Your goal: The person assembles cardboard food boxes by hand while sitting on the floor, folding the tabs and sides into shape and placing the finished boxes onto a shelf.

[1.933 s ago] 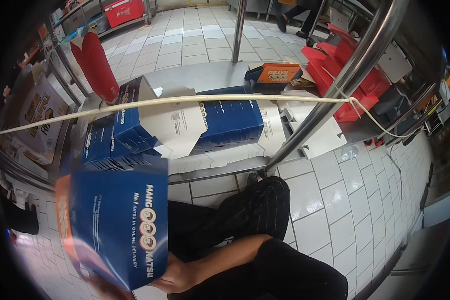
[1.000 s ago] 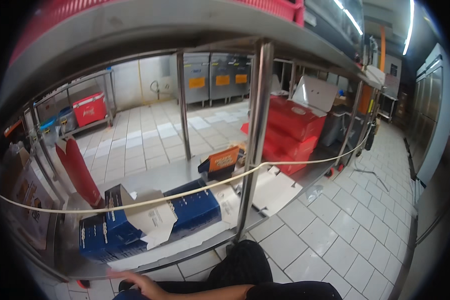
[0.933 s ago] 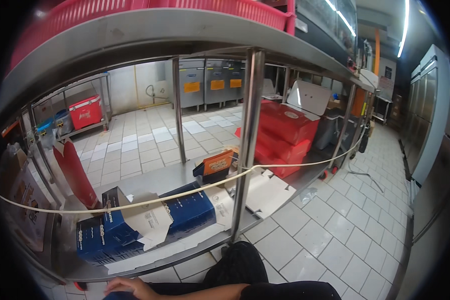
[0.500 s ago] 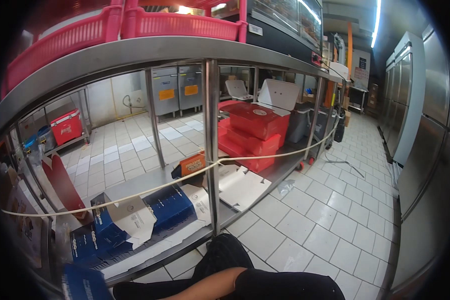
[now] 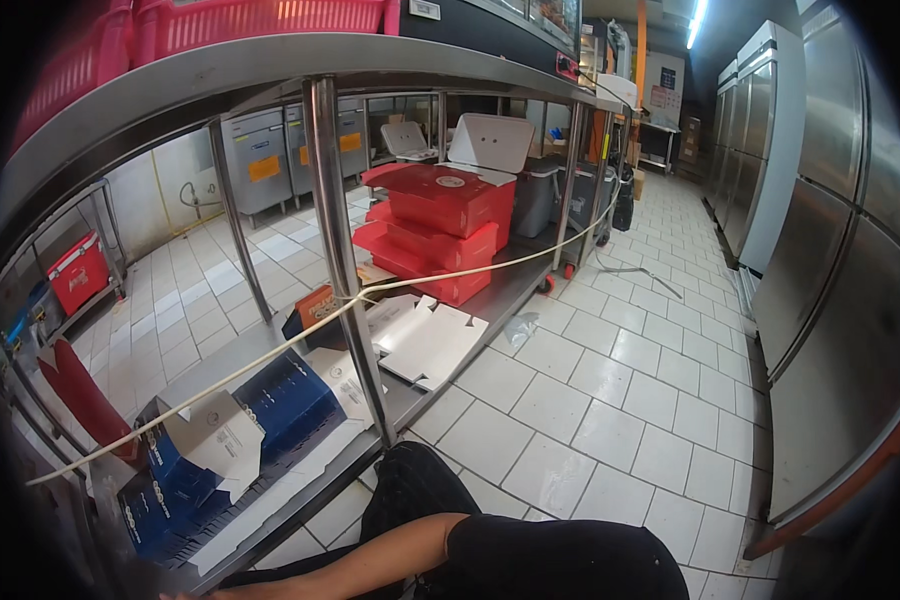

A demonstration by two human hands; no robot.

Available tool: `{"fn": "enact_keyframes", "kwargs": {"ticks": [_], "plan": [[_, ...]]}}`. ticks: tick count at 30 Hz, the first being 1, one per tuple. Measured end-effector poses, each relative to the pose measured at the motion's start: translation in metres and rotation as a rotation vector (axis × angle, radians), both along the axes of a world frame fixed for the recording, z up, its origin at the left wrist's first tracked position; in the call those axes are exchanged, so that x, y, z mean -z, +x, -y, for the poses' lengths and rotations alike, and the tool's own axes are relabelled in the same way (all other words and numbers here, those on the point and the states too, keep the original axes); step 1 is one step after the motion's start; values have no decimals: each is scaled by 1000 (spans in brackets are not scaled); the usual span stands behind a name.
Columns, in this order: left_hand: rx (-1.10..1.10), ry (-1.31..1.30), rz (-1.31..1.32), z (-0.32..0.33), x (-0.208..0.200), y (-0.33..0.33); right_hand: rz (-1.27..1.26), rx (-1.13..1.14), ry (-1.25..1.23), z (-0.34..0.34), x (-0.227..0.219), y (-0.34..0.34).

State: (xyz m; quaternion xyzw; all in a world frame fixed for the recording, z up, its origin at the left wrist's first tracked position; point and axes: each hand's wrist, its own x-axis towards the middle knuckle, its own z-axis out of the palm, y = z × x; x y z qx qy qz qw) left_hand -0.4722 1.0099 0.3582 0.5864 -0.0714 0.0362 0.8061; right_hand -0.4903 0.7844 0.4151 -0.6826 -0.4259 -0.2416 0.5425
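Head view shows the bare right hand (image 5: 182, 596) mostly cut off by the lower edge, so whether its fingers grasp anything cannot be told; beyond, blue printed cardboard boxes (image 5: 285, 400) lie on the grey steel shelf (image 5: 522, 278)

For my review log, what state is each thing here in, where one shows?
Blue cardboard boxes: bunched, flaps open
White cardboard sheet: lying flat
Red boxes: stacked
Cord: looped around steel post
Red cooler: lid shut
Steel refrigerator doors: shut
Ceiling light: lit
Right hand: mostly cut off, grip unclear
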Motion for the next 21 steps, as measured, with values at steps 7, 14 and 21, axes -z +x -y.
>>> {"fn": "enact_keyframes", "kwargs": {"ticks": [7,14,21], "plan": [[189,-100,65,-4,0,-5,8,-287,32,22,4,19],[-37,314,102,-21,20,10,519,15,-65,14,8,41],[-367,13,519,-5,38,26,-295,-576,61,51,-2,-4]]}}
